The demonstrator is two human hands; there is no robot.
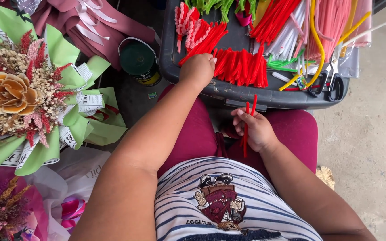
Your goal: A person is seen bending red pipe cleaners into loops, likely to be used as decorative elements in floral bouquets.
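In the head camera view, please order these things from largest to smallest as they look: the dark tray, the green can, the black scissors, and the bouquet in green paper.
1. Bouquet in green paper, though it is nearer the camera and partly cut off.
2. Dark tray, partly cut off at the top.
3. Green can.
4. Black scissors, looking close in size to the can.

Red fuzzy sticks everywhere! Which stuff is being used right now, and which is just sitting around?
In use:
- right hand holding red fuzzy sticks
- left hand reaching into the red stick pile
- dark tray

Lying about:
- scissors
- green tin
- dried-flower bouquet
- pink and yellow sticks
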